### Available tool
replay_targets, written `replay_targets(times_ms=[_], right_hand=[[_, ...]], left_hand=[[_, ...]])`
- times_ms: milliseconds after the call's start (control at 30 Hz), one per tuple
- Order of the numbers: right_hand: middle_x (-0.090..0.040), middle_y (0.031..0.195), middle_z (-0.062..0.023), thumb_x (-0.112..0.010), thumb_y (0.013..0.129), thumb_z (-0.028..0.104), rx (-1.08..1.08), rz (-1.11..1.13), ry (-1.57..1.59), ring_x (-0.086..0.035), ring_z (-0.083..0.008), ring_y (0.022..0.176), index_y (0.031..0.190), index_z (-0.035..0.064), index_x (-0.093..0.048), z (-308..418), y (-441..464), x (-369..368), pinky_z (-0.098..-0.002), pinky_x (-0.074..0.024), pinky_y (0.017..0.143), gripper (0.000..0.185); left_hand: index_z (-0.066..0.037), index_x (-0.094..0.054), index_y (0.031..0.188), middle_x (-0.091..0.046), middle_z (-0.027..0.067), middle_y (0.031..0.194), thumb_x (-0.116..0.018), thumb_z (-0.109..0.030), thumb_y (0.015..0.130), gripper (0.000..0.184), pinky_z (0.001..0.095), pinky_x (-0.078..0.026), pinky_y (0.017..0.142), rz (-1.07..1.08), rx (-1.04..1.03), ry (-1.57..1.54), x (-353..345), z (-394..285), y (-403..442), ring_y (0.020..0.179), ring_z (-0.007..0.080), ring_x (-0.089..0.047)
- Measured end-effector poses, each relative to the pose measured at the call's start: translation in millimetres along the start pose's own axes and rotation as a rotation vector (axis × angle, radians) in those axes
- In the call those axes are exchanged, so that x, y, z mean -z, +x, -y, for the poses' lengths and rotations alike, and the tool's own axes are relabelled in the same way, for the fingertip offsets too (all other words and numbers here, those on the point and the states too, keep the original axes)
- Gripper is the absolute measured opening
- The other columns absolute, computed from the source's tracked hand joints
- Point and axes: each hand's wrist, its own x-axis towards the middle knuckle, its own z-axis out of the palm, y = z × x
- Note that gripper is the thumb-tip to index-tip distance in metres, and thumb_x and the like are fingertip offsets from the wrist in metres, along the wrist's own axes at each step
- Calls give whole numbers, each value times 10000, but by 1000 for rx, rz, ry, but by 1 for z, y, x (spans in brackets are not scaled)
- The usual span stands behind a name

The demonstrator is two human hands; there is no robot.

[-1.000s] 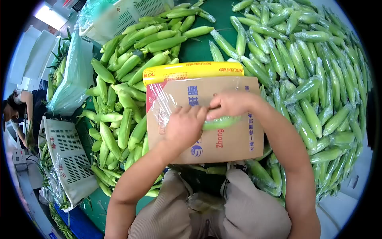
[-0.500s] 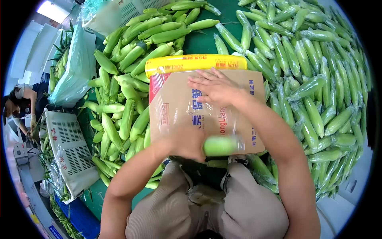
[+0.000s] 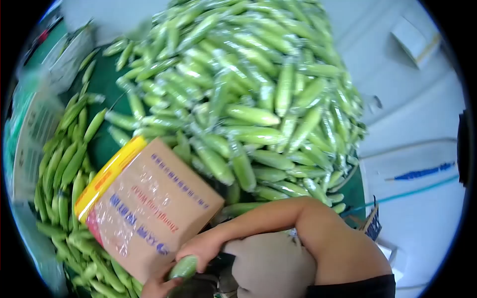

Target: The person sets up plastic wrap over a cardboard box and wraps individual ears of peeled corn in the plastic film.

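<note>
My right hand [image 3: 202,250] curls round a green ear of corn [image 3: 184,267] just off the near edge of a cardboard box. My left hand [image 3: 157,287] has its fingers closed on the ear's other side, mostly cut off by the frame's lower edge. The carton [image 3: 164,208] has blue and red print and glossy film across its top. Along its far side lies a yellow roll of cling film [image 3: 110,174].
A large heap of film-wrapped corn ears [image 3: 248,114] fills the area beyond the box. Unwrapped ears [image 3: 64,166] are piled to the left, beside a white crate [image 3: 35,144]. A pale surface with a blue strap [image 3: 425,171] lies at right.
My view has swung to the right, so the box appears lower left and tilted. My right hand has left the box top and taken hold of the ear alongside my left hand.
</note>
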Motion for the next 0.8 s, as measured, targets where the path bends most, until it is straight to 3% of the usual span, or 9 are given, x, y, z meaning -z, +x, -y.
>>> replay_targets(times_ms=[33,167,267,400,433,533,633,700,800], right_hand=[[-644,1230,-187,-856,710,231,36,-102,28,-622,-335,1134,1361,35,-552,-6,2,5,-416,-496,969,745],[-641,1212,-165,-854,784,286,58,-342,265,-614,-290,1141,1415,16,-504,16,9,11,-404,-492,992,770],[-630,1246,-176,-861,816,367,-37,-288,912,-605,-295,1172,1476,21,-449,51,28,12,-417,-482,1017,851],[-642,1228,-172,-872,818,396,16,-576,506,-604,-297,1170,1468,28,-448,47,28,7,-430,-509,974,859],[-641,1227,-172,-880,809,387,150,-522,106,-604,-295,1163,1449,35,-466,29,29,2,-433,-520,954,839],[-651,1136,-132,-912,754,301,148,-777,-15,-642,-273,1027,1298,33,-540,9,18,4,-406,-540,894,712],[-653,1114,-107,-843,795,229,105,-1209,-76,-645,-249,1006,1290,40,-548,10,-37,68,-391,-532,897,606],[-642,1166,-117,-777,838,208,98,-1437,-348,-631,-257,1052,1311,25,-547,11,-104,134,-395,-512,937,557],[-625,1243,-132,-677,902,176,-36,-1656,-983,-609,-269,1122,1342,1,-546,22,-213,245,-402,-482,996,492]], left_hand=[[7,-639,1352,-687,145,1162,-641,-61,970,388,459,-523,973,-221,-233,184,7,-18,1,1012,278,-668],[26,-711,1230,-703,178,1222,-686,-93,955,301,383,-557,905,-1144,-313,-184,28,59,-17,1085,291,-672],[-56,-617,1231,-671,73,1131,-700,-247,935,362,340,-459,1027,-1293,-584,-1076,53,43,18,1096,185,-615],[-103,-571,1080,-655,53,926,-592,-248,997,168,338,-545,786,-1157,-324,-1209,-3,-23,77,853,188,-641],[-92,-566,1142,-654,76,989,-612,-234,987,216,347,-532,831,-1110,-219,-1188,-7,-23,82,904,209,-638],[-56,-551,1328,-651,144,1180,-673,-193,955,416,371,-493,967,-1056,163,-365,-10,-24,87,1059,274,-628],[-42,-564,1353,-652,155,1207,-721,-125,924,464,374,-483,989,-1278,-426,-100,14,1,63,1080,250,-622],[13,-583,1240,-667,110,1031,-697,-149,957,346,347,-494,940,-1502,-248,-19,12,48,13,1006,204,-627],[-25,-550,1342,-638,175,1228,-732,-162,912,486,404,-462,1036,-1842,364,242,33,153,-49,1165,307,-584]])
